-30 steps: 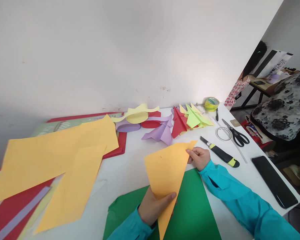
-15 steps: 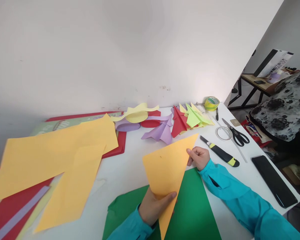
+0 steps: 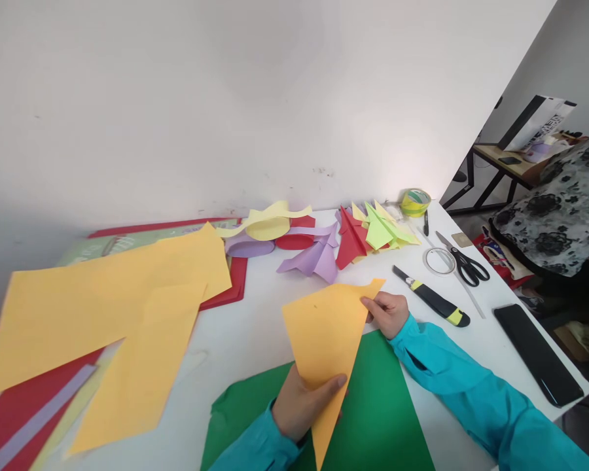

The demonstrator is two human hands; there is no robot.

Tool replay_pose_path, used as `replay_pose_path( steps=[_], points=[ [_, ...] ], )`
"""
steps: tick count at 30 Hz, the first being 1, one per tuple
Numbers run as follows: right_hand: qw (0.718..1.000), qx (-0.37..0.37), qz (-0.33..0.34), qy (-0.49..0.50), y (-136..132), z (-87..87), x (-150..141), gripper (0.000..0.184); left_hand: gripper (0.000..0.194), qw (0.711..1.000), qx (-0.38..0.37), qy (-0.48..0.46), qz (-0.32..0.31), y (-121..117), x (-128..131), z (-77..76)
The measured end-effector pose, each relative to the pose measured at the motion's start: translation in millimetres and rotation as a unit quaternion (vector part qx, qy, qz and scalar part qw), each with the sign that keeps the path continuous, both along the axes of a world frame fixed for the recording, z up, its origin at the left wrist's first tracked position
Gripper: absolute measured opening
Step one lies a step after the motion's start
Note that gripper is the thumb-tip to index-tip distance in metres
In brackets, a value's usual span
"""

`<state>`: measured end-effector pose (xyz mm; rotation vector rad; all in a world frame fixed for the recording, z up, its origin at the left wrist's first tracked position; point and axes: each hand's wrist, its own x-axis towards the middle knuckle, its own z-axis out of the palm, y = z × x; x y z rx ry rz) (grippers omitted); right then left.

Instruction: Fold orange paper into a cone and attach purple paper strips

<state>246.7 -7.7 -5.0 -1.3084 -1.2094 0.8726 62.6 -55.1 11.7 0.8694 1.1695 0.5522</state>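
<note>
A triangular piece of yellow-orange paper (image 3: 324,330) is held up over a green sheet (image 3: 377,399) on the white table. My left hand (image 3: 302,402) grips its lower part, thumb across the front and fingers behind. Near the upper right corner, my right hand (image 3: 387,312) pinches the paper's edge between thumb and fingers. That corner bends outward past my fingertips. Most of the fingers of my left hand are hidden behind the paper.
Larger yellow-orange sheets (image 3: 98,304) cover the table's left side. Folded paper planes (image 3: 351,235) and paper rings (image 3: 267,227) stand along the wall. A utility knife (image 3: 432,297), scissors (image 3: 464,261), tape (image 3: 415,203) and a black phone (image 3: 537,353) lie right. A person (image 3: 559,203) is beyond the table.
My right hand has shifted slightly left and down along the paper's edge. The upper right corner, flat before, now curls and points to the right.
</note>
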Motion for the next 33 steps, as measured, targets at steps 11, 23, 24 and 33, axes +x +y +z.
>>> replay_pose_path(
  steps=[11,23,24,33],
  points=[
    [0.999,-0.013,0.034,-0.030,-3.3,3.0,-4.3,0.031,0.045,1.000,0.000,-0.005,-0.002,-1.3,0.6,0.9],
    [0.997,-0.044,0.064,0.020,-2.5,1.7,-5.5,0.030,0.047,1.000,0.000,-0.008,0.006,-2.5,1.3,0.2],
    [0.998,-0.043,0.054,0.011,-2.7,2.3,-5.9,0.030,0.047,1.000,0.000,-0.009,0.005,-2.3,1.3,0.4],
    [0.994,-0.065,0.082,0.034,-3.8,-1.3,-4.5,0.029,0.046,1.000,0.008,-0.005,0.001,-1.3,0.7,-0.1]
  ],
)
